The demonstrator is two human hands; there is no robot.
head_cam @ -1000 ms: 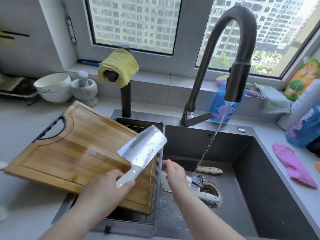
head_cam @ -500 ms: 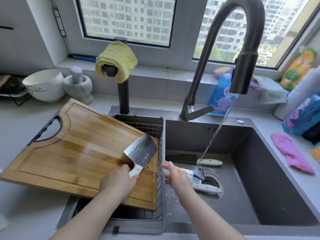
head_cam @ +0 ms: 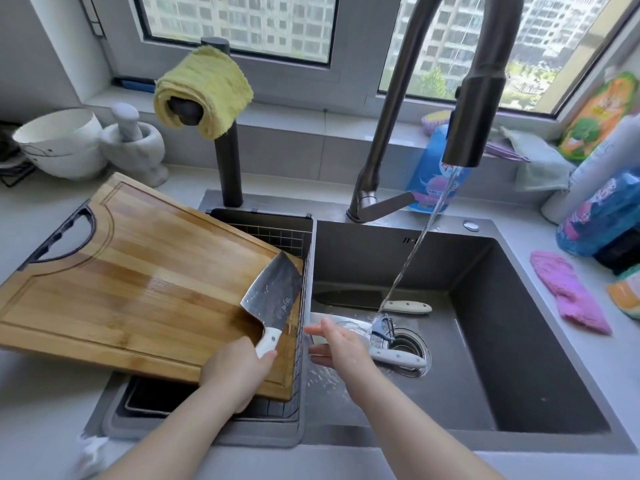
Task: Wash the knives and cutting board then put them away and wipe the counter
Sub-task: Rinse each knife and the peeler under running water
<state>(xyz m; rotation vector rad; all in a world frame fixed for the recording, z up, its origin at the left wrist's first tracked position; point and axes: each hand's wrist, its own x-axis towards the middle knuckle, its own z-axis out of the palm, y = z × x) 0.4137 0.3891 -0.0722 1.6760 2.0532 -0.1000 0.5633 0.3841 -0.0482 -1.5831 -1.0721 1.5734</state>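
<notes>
My left hand (head_cam: pixel 235 370) grips the white handle of a cleaver (head_cam: pixel 273 296), whose blade lies low against the right end of the wooden cutting board (head_cam: pixel 138 285). The board rests tilted across the drain basket (head_cam: pixel 277 233) and the left counter. My right hand (head_cam: pixel 341 346) hovers open over the sink floor, fingers spread, above a flat steel blade. Two more white-handled knives lie in the sink (head_cam: pixel 519 341): one (head_cam: pixel 405 306) near the back, another (head_cam: pixel 398 356) by the drain, with a peeler (head_cam: pixel 382 327) under the running water.
The tall black faucet (head_cam: pixel 467 109) pours a slanted stream into the sink. A yellow cloth (head_cam: pixel 204 88) hangs on a black post. White bowls (head_cam: pixel 59 143) and a mortar (head_cam: pixel 135 143) stand at the left back. A pink cloth (head_cam: pixel 568 296) and bottles sit on the right counter.
The left hand has brought the cleaver down from a raised tilt until its blade lies against the board's right end. The right hand has stayed low in the sink.
</notes>
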